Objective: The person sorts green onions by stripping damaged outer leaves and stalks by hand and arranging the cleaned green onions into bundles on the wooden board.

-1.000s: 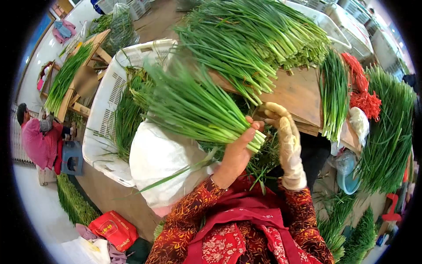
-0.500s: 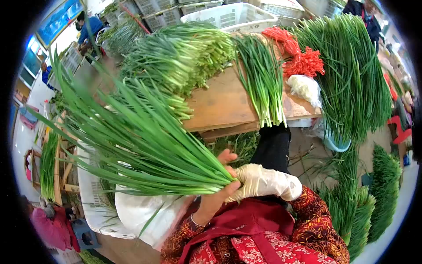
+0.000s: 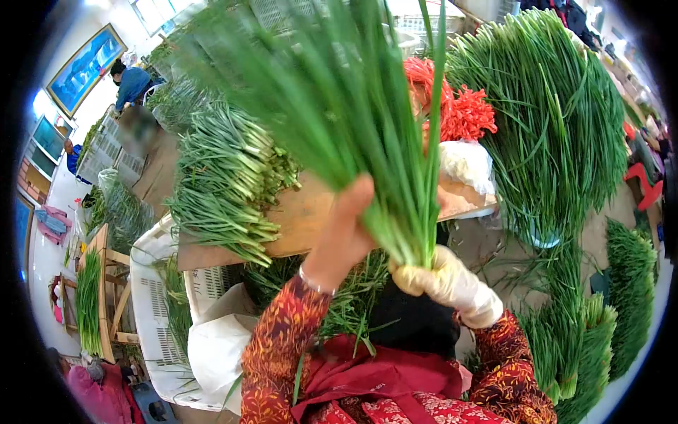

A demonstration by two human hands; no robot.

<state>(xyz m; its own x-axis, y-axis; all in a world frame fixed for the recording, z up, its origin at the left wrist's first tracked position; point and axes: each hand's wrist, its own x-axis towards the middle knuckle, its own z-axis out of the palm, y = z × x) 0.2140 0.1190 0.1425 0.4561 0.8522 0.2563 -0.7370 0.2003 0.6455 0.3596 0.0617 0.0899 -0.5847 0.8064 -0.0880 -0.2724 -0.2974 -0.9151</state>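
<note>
A bunch of garlic chives (image 3: 385, 141) stands nearly upright in front of me, leaf tips up and blurred, pale stem ends down. My bare left hand (image 3: 347, 222), a bracelet at its wrist, grips the bunch from the left; its thumb shows and the other fingers are mostly behind the leaves. Around the stem ends at the bottom closes my right hand (image 3: 441, 279) in a cream glove. Behind the bunch lies a wooden board (image 3: 300, 219), partly covered. A pile of chives (image 3: 222, 177) rests on its left side.
Red ties (image 3: 466, 113) and a white bundle in clear plastic (image 3: 467, 164) lie on the board's right. Beyond them rises a large heap of chives (image 3: 540, 120). A white crate (image 3: 159, 304) stands at left, and more chives (image 3: 628, 297) are on the floor at right. Several people are around.
The bunch has swung from lying leftward across my lap to upright over the board. My left hand has moved up and forward; my gloved hand now holds the stem ends.
</note>
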